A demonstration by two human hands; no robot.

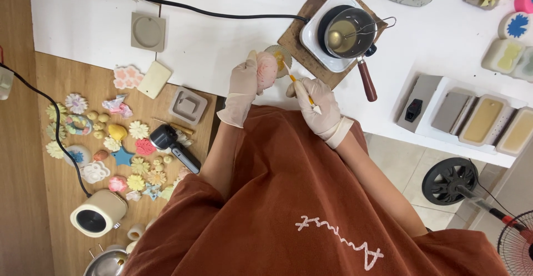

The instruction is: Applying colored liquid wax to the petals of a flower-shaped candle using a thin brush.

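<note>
Head view: the gloved left hand (248,82) is clasped round a pink moulded piece (267,68), lifted off the counter (222,43) and tilted toward the brush. The gloved right hand (314,103) pinches a thin brush (300,90) pen-fashion — tip at the piece's edge, for control. At 1 o'clock, close by, a small pot (348,32) of yellowish liquid sits on a white hotplate (327,43). At 9 o'clock, finished flower shapes (111,143) lie spread out — apart from the work.
</note>
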